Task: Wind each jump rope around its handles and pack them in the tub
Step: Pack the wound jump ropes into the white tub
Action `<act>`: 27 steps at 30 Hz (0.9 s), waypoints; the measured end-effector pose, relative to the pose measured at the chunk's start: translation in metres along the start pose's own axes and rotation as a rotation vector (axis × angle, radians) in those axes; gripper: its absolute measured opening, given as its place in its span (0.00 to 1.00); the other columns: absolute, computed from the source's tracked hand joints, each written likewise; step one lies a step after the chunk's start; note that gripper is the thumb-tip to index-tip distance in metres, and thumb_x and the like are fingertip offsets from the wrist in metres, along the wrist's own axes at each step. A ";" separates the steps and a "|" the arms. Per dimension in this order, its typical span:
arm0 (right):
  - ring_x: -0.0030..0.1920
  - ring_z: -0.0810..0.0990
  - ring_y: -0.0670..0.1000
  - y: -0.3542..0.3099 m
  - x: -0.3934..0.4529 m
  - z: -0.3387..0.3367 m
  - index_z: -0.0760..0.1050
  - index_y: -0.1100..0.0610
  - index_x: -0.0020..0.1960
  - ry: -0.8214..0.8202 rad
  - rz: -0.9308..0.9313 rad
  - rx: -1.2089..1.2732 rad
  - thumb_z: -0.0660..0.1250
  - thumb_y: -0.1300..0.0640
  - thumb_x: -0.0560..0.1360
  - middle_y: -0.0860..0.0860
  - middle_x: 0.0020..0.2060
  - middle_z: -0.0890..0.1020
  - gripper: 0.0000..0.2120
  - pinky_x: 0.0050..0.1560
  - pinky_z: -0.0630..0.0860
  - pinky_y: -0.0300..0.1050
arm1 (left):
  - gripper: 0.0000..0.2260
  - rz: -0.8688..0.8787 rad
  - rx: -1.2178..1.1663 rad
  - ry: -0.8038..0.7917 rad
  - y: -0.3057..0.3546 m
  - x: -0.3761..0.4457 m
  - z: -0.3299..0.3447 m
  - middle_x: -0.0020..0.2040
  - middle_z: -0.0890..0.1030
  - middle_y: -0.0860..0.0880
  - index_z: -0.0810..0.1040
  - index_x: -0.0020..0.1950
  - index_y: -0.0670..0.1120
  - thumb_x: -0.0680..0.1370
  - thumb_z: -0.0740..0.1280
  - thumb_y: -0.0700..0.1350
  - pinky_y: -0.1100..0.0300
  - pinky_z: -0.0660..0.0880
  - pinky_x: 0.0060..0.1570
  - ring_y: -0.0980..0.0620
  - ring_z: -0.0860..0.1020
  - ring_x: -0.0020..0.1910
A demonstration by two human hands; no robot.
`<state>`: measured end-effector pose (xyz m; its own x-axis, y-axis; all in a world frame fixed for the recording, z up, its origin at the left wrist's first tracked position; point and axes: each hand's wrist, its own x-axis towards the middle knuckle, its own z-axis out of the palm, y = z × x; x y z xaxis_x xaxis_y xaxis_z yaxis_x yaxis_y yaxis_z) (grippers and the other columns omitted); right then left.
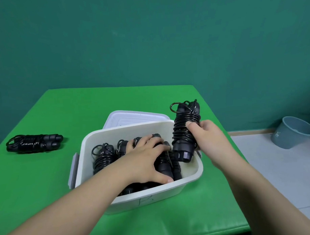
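Right hand (206, 135) is wrapped around a wound jump rope (185, 132), holding it upright over the right end of the white tub (171, 190). Left hand (147, 158) lies spread, palm down, on the wound ropes (103, 157) inside. One more bundle (34, 143) sits far left on the green table (47, 182).

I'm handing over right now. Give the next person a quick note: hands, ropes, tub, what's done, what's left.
Left hand: inside the tub, pressing on the packed ropes.
Right hand: gripping a wound rope, held upright over the tub's right edge.
Done: several wound bundles already in the tub.
Left: drop in the held rope, then fetch the wound rope on the mat at far left. The lid lies behind the tub.
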<state>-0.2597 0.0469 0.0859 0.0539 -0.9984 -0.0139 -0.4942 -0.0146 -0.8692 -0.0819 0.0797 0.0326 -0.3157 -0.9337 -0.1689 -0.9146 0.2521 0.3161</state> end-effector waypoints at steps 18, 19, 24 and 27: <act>0.47 0.74 0.57 -0.008 -0.004 0.040 0.67 0.61 0.57 0.011 -0.151 -0.912 0.64 0.50 0.76 0.57 0.54 0.71 0.17 0.43 0.65 0.44 | 0.38 0.016 0.005 0.106 -0.002 -0.001 0.001 0.66 0.62 0.57 0.60 0.68 0.54 0.65 0.66 0.72 0.47 0.57 0.67 0.58 0.56 0.68; 0.48 0.74 0.57 -0.006 -0.004 0.039 0.67 0.61 0.57 -0.004 -0.158 -0.919 0.63 0.50 0.76 0.57 0.54 0.72 0.17 0.44 0.65 0.44 | 0.38 -0.002 -0.029 0.140 -0.001 0.001 0.001 0.65 0.63 0.56 0.59 0.68 0.53 0.66 0.65 0.71 0.48 0.58 0.66 0.57 0.59 0.68; 0.49 0.76 0.58 -0.002 -0.004 0.033 0.69 0.61 0.57 -0.016 -0.146 -0.820 0.64 0.50 0.75 0.57 0.53 0.73 0.18 0.43 0.66 0.45 | 0.33 -0.014 0.061 0.204 0.006 0.018 0.002 0.62 0.64 0.51 0.59 0.72 0.49 0.73 0.62 0.65 0.49 0.63 0.63 0.50 0.61 0.66; 0.52 0.74 0.57 0.007 -0.004 0.034 0.68 0.59 0.60 -0.017 -0.189 -0.779 0.65 0.50 0.74 0.56 0.54 0.73 0.20 0.49 0.68 0.46 | 0.33 -0.006 0.148 0.146 0.004 0.024 -0.002 0.56 0.63 0.50 0.63 0.71 0.49 0.72 0.62 0.66 0.51 0.64 0.61 0.50 0.61 0.61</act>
<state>-0.2339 0.0524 0.0635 0.2077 -0.9744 0.0861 -0.9387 -0.2233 -0.2626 -0.0930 0.0582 0.0315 -0.2802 -0.9595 -0.0294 -0.9469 0.2713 0.1726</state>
